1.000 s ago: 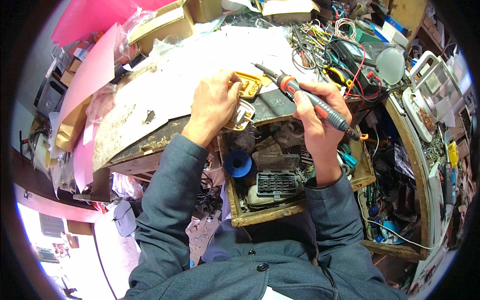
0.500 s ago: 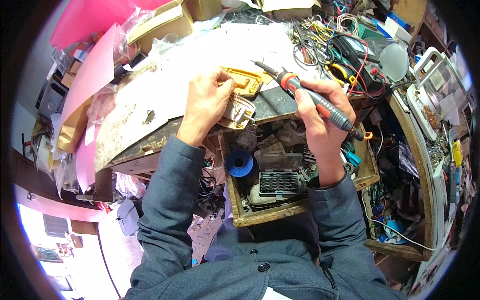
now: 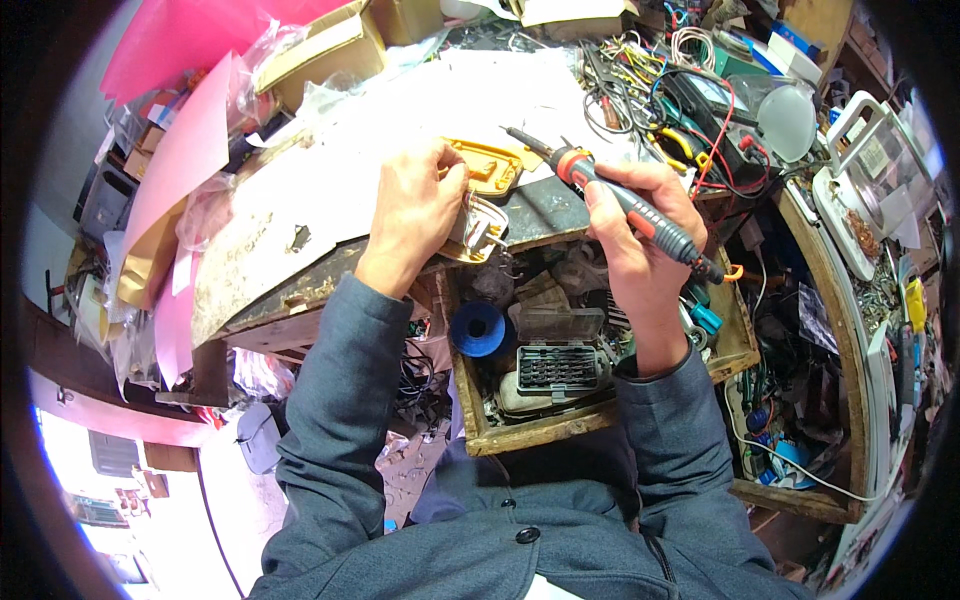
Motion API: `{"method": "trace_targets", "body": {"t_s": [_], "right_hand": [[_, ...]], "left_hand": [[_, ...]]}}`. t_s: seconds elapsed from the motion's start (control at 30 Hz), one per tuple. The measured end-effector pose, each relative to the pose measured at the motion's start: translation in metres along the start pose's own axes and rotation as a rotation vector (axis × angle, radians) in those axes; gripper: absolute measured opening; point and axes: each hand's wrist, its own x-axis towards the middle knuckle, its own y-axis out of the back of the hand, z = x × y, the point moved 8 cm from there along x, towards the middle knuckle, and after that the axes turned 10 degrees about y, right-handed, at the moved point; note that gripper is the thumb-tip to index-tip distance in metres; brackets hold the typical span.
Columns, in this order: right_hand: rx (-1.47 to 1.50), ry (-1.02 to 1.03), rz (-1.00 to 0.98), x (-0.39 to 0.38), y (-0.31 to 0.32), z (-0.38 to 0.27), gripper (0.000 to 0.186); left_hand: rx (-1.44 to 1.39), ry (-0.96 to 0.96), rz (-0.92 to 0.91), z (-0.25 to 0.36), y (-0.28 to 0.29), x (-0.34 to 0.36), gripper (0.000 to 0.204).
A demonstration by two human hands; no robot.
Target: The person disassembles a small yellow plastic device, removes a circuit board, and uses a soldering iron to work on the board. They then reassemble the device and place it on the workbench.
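In my right hand (image 3: pixel 650 225) is a grey and orange soldering iron (image 3: pixel 640 212), its dark tip pointing up and left over the bench edge. My left hand (image 3: pixel 415 210) is closed in a pinch beside a yellow plastic casing half (image 3: pixel 490 167); whatever its fingertips hold is hidden. Just below that casing, a second open shell (image 3: pixel 478 232), pale inside with a yellow rim and thin wires, sits at the bench edge near my left fingers. The iron's tip is above the yellow casing, apart from both shells.
Beneath my hands, an open wooden drawer (image 3: pixel 530 432) holds a blue spool (image 3: pixel 478 327) and a case of small bits (image 3: pixel 558 368). Tangled wires and a multimeter (image 3: pixel 712 95) crowd the bench at right. Cardboard boxes (image 3: pixel 325 55) stand at the back left.
Both hands have shifted very slightly to the left, the soldering iron moving with the right one. The grips look the same.
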Motion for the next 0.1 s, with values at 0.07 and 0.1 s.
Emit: {"method": "trace_targets", "body": {"t_s": [0.07,0.1], "right_hand": [[0.011,0.005,0.001,-0.0003,0.0003,0.0005,0.018],[0.016,0.008,0.001,-0.0002,0.0003,0.0005,0.018]], "left_hand": [[-0.051,-0.004,-0.019,-0.0011,-0.0027,-0.0006,0.023],[-0.076,-0.007,-0.029,-0.0023,-0.0047,-0.0011,0.024]]}}
